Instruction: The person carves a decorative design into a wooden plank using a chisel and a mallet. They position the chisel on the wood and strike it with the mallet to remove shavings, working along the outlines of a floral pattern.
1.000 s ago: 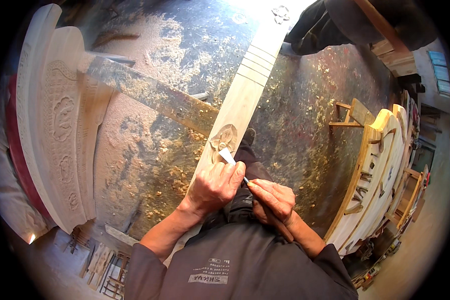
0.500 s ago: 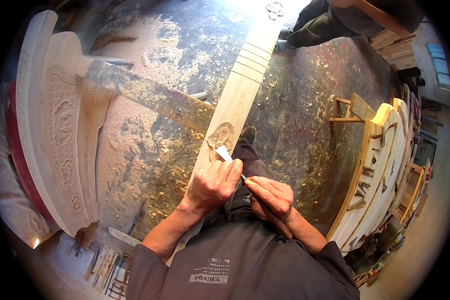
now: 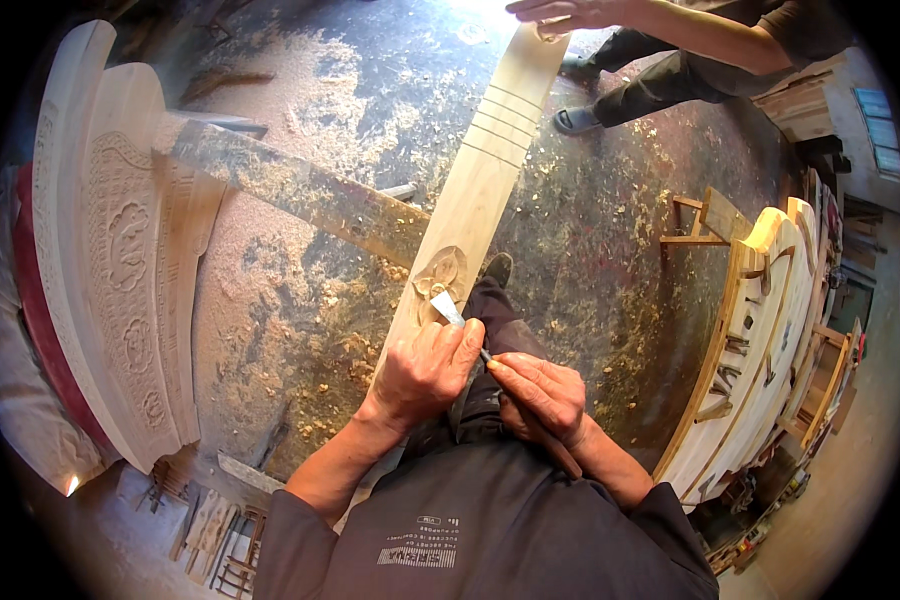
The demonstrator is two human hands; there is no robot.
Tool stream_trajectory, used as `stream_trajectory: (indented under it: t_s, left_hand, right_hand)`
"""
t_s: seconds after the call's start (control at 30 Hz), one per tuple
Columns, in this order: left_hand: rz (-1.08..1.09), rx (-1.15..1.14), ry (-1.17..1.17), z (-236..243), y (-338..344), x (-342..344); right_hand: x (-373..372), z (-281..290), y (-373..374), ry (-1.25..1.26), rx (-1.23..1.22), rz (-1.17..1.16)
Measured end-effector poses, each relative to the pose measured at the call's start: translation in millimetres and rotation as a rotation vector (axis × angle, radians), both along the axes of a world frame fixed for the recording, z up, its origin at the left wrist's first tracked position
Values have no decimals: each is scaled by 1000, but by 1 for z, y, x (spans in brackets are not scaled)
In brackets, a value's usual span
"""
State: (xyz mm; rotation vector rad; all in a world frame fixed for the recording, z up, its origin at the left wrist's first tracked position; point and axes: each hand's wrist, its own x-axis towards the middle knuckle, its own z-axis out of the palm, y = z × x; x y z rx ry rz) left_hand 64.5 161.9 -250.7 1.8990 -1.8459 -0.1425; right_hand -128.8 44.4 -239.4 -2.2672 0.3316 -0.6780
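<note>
A long pale wooden board (image 3: pixel 475 195) runs away from my lap, with a flower-like relief (image 3: pixel 444 266) carved in its near part. Over that relief lies the wide, bright blade of a wood chisel (image 3: pixel 447 308). My left hand (image 3: pixel 422 372) is closed round the chisel just behind the blade and rests by the board. Further back, my right hand (image 3: pixel 545 392) grips the shaft and the brown handle (image 3: pixel 555 447), whose end sticks out beneath the palm toward me. Exactly where the cutting edge touches the wood is hard to make out.
A co-worker's hand (image 3: pixel 570 12) reaches over the board's far end. Carved wooden panels (image 3: pixel 125 250) stand at the left, near a crossing plank (image 3: pixel 300 190). At the right, several tools lie on a pale curved panel (image 3: pixel 740 350). Shavings cover the floor (image 3: pixel 600 260).
At the far end, the co-worker has stretched an arm over the board and stepped, so both feet now show. My hands and the chisel have barely shifted.
</note>
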Motion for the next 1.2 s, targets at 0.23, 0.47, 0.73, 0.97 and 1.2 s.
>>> stream_trajectory:
  t_s: [0.23,0.47,0.73,0.97,1.2]
  left_hand:
    - [18,-17,-24,0,-3,3]
    - [-2,-36,-11,0,-4,5]
    - [18,-24,-13,0,-4,3]
    - [36,-11,13,-2,-3,2]
    - [49,-1,30,1,-5,2]
  right_hand:
    - [4,1,-3,3,14,3]
    - [0,8,-5,43,70,1]
    - [1,8,-8,46,106,12]
    - [6,8,-11,27,94,22]
    - [8,8,-10,31,83,13]
